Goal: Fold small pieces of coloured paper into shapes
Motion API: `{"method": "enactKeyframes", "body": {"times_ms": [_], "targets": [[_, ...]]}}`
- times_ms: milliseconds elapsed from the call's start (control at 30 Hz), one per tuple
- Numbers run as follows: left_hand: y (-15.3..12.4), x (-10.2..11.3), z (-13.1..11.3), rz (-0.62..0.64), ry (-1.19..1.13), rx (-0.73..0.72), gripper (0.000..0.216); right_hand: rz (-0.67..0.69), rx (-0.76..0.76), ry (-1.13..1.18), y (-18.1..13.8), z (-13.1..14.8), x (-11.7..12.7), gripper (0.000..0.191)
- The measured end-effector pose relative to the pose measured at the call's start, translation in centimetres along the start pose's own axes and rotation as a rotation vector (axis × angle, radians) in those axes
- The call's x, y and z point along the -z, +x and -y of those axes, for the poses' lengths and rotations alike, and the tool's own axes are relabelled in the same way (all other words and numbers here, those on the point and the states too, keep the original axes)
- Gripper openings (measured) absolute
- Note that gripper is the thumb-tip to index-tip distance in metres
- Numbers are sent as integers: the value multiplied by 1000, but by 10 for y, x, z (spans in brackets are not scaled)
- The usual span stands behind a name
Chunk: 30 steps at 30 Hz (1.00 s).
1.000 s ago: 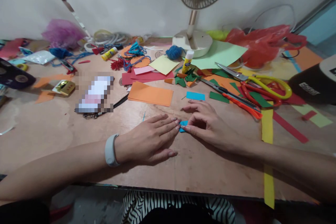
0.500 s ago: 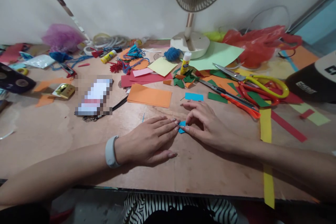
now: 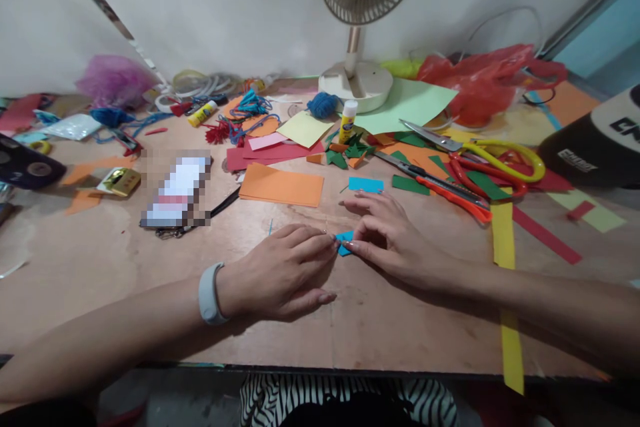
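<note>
A small folded piece of blue paper (image 3: 345, 243) lies on the wooden table between my two hands. At its left edge rest the fingertips of my left hand (image 3: 286, 267), palm down, fingers slightly bent and side by side, thumb apart. Thumb and index finger of my right hand (image 3: 387, 230) pinch the paper's right side, while the other fingers stretch out above it. The fingers partly cover the paper, so its folds do not show fully. Just beyond my right hand is a flat blue paper rectangle (image 3: 366, 185).
Orange paper sheets (image 3: 281, 185) lie behind my hands, a phone (image 3: 177, 192) to their left. On the right are scissors (image 3: 500, 159), a utility knife (image 3: 440, 190) and a yellow strip (image 3: 511, 340) under my right forearm. A glue stick (image 3: 349, 121) stands near the fan (image 3: 357, 85).
The fingers of my left hand have bent more and drawn slightly back, so more of the blue paper shows. My right hand keeps its pinch. The whole view has shifted a little.
</note>
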State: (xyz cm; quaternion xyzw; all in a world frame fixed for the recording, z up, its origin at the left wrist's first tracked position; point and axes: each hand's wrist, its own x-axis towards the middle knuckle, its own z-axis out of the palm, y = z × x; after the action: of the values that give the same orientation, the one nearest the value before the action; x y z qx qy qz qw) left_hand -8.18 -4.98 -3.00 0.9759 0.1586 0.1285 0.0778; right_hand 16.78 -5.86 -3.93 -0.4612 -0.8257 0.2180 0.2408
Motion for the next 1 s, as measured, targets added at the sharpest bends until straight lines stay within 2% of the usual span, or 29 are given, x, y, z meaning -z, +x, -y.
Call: {"method": "enactKeyframes", "body": {"times_ms": [367, 500, 600, 667, 733, 767, 833, 1000], "targets": [[4, 3, 5, 17, -91, 26, 57, 13, -64, 61, 3, 6, 3, 19], [4, 5, 7, 9, -128, 18, 54, 9, -62, 76, 4, 4, 2, 18], [9, 8, 9, 0, -257, 59, 41, 14, -57, 82, 4, 3, 1, 16], [16, 11, 10, -25, -364, 169, 29, 16, -47, 82, 5, 2, 1, 16], [27, 13, 11, -48, -424, 370, 24, 19, -49, 86, 5, 2, 1, 18], [33, 14, 12, -16, -447, 480, 23, 22, -54, 89, 5, 2, 1, 19], [44, 16, 17, 131, -556, 607, 22, 24, -63, 95, 5, 3, 1, 19], [59, 17, 32, 389, -882, 755, 26, 18, -38, 84, 5, 2, 1, 19]]}}
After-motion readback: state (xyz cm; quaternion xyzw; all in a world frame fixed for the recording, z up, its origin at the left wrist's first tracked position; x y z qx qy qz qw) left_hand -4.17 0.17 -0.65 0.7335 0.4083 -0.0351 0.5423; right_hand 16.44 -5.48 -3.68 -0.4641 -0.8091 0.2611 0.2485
